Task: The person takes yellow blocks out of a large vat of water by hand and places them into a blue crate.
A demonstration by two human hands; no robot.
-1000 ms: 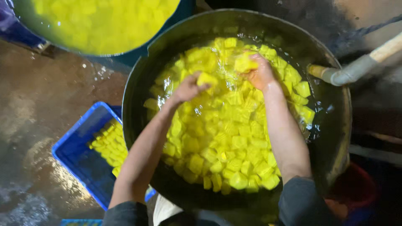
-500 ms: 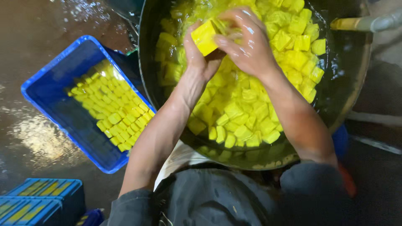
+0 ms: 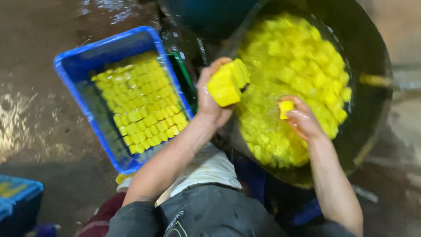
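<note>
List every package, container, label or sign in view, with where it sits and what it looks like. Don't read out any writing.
Blue crate: left of the left hand, rectangular plastic, rows of yellow cubes inside.
Second blue crate: bottom-left corner, only partly in view, yellow marking on top.
Big dark pan: upper right, round, full of yellow cubes in liquid, with the right hand over it.
Garment print: bottom centre, pale mark on dark cloth.
No signs or screens.

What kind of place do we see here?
Probably a small food workshop: a big dark pan full of yellow blocks in liquid, a blue crate with rows of them, and a wet floor.
</note>
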